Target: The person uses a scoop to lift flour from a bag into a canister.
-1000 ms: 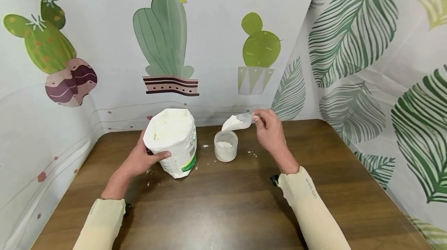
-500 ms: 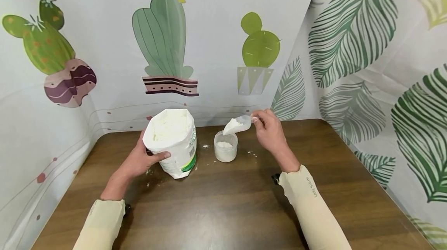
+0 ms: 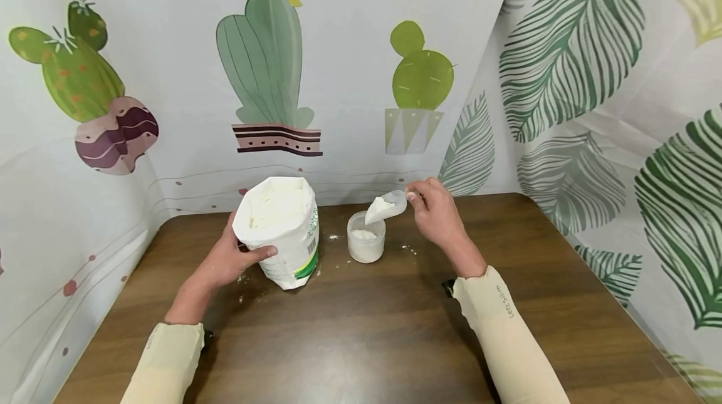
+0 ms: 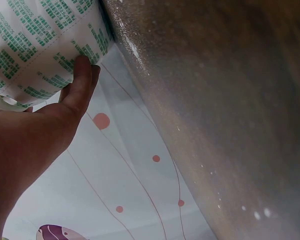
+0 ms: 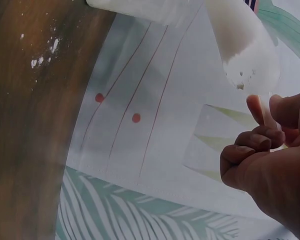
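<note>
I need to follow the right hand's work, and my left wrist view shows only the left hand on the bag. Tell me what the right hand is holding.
Observer: The right hand pinches a clear scoop.

Operator: Give me the position of the scoop's tip.

Observer: In the head view it overlaps the mouth of a clear jar; I can't tell whether it touches the rim.

Operator: Report what's in that jar.

Observer: White powder, filling it partway, with its surface below the rim.
</note>
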Tool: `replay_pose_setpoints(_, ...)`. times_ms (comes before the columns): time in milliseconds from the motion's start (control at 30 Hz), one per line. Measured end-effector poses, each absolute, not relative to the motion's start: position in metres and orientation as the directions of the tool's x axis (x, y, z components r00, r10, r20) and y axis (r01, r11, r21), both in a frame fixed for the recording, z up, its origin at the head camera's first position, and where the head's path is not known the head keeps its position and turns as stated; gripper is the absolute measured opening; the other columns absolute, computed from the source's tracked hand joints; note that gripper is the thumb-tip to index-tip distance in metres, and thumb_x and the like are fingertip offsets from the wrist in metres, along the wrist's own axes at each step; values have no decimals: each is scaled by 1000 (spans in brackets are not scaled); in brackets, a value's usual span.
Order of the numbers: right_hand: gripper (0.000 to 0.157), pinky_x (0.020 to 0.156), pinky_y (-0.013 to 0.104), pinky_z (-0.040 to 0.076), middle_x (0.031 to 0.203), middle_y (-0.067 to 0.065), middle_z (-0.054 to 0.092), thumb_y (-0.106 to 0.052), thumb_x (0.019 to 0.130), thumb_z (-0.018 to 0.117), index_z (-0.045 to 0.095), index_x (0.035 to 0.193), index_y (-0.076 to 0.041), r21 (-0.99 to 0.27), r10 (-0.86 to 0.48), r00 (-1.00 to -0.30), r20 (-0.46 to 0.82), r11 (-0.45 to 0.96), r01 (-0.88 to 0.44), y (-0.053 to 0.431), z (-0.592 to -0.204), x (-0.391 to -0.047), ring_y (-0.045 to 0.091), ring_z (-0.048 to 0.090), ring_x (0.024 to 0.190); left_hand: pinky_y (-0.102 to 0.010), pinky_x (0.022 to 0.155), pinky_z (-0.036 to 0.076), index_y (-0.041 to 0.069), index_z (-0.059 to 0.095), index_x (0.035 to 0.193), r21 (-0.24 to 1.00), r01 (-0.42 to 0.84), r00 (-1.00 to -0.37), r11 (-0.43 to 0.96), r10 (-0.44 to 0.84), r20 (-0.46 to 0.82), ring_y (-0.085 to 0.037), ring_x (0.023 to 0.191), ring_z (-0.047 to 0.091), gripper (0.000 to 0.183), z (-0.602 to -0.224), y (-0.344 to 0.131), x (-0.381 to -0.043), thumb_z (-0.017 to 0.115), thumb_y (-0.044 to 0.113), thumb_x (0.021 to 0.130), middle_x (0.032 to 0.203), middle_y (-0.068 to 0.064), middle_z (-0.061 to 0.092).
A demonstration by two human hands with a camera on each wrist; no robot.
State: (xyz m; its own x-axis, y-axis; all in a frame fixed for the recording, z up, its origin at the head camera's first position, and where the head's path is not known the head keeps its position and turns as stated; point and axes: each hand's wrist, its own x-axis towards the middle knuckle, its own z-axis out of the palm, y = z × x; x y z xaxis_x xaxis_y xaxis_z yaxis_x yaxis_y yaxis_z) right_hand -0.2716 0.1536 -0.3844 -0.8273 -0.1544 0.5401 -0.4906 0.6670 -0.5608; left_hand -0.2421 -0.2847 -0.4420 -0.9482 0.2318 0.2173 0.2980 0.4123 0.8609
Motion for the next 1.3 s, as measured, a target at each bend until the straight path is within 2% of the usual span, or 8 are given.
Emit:
replay_pose_setpoints(133, 14, 72, 41, 42, 85, 11, 53, -3, 104, 64, 76, 111, 1, -548, -166, -825, 540, 675, -495, 153, -384, -272, 25, 45, 75, -55, 116, 36, 18, 11, 166, 859, 291, -950, 421, 231, 209, -32, 143, 41, 109, -441, -285, -242, 89, 18, 89, 158, -14, 38)
replay_pose_setpoints(267, 14, 73, 42, 43, 85, 11, 53, -2, 103, 65, 76, 111, 1, -523, -188, -822, 537, 691, -499, 153, -384, -272, 25, 46, 74, -64, 117, 31, 17, 11, 166, 863, 286, -951, 417, 233, 202, -36, 144, 40, 110, -441, -285, -242, 89, 17, 89, 159, -16, 37)
replay_pose_setpoints(400, 13, 72, 42, 44, 84, 10, 52, -2, 103, 65, 75, 110, 1, -496, -208, -817, 538, 705, -506, 153, -385, -272, 25, 46, 74, -63, 117, 32, 16, 11, 166, 859, 285, -952, 425, 233, 201, -35, 144, 40, 110, -441, -285, -242, 89, 17, 89, 159, -16, 37)
replay_pose_setpoints(567, 11, 72, 42, 45, 84, 11, 52, 1, 101, 65, 75, 107, 1, -475, -223, -797, 560, 702, -530, 152, -384, -272, 27, 48, 75, -52, 115, 37, 21, 10, 167, 861, 284, -952, 423, 235, 198, -31, 144, 41, 110, -442, -284, -243, 89, 18, 89, 160, -12, 37)
replay_pose_setpoints(767, 11, 74, 44, 47, 88, 12, 55, 1, 101, 64, 74, 107, 1, -452, -247, -782, 572, 701, -552, 151, -386, -272, 29, 52, 79, -59, 117, 33, 19, 9, 167, 856, 284, -952, 431, 231, 199, -34, 145, 39, 112, -441, -284, -242, 89, 17, 89, 160, -15, 35)
replay_pose_setpoints(967, 13, 77, 46, 50, 92, 13, 57, 2, 103, 62, 73, 110, 2, -428, -275, -775, 570, 706, -565, 149, -388, -271, 30, 55, 84, -55, 115, 35, 21, 9, 167, 851, 289, -951, 438, 236, 202, -31, 144, 41, 111, -442, -285, -242, 88, 18, 90, 159, -13, 38)
replay_pose_setpoints(1033, 13, 78, 46, 51, 92, 13, 58, 2, 103, 62, 73, 110, 2, -419, -283, -769, 574, 705, -572, 148, -388, -271, 30, 55, 85, -58, 115, 34, 21, 8, 167, 854, 290, -950, 433, 237, 202, -32, 144, 41, 111, -442, -285, -242, 88, 17, 90, 159, -13, 38)
replay_pose_setpoints(1300, 12, 74, 43, 48, 92, 14, 57, 2, 102, 63, 73, 109, 3, -392, -310, -754, 580, 705, -591, 147, -389, -271, 30, 53, 84, -50, 114, 36, 22, 8, 167, 853, 284, -953, 439, 229, 200, -30, 144, 41, 111, -442, -285, -242, 88, 18, 90, 159, -12, 39)
